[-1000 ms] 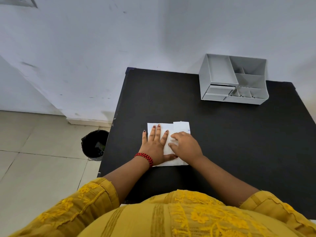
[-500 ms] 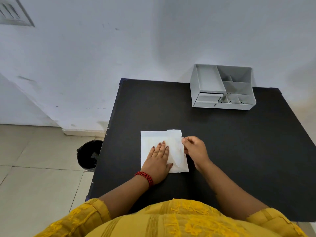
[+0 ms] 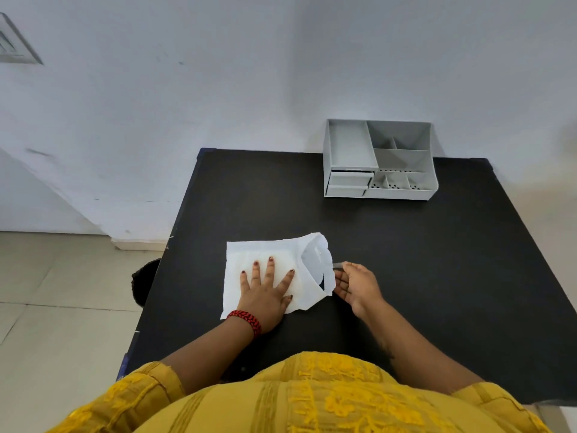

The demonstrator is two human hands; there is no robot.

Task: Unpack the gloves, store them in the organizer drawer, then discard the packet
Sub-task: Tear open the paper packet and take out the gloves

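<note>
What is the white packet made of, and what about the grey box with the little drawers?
The white packet looks like thin paper or papery plastic: matte, creased, and its flap curls up limply. I can't tell which for sure. The grey organizer looks like hard moulded plastic: smooth, even grey, thin straight walls and small holes in the front compartments.

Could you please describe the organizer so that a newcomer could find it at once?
Look at the black table; at its far edge against the white wall stands the grey organizer. It alone has open compartments and two small drawers.
</note>
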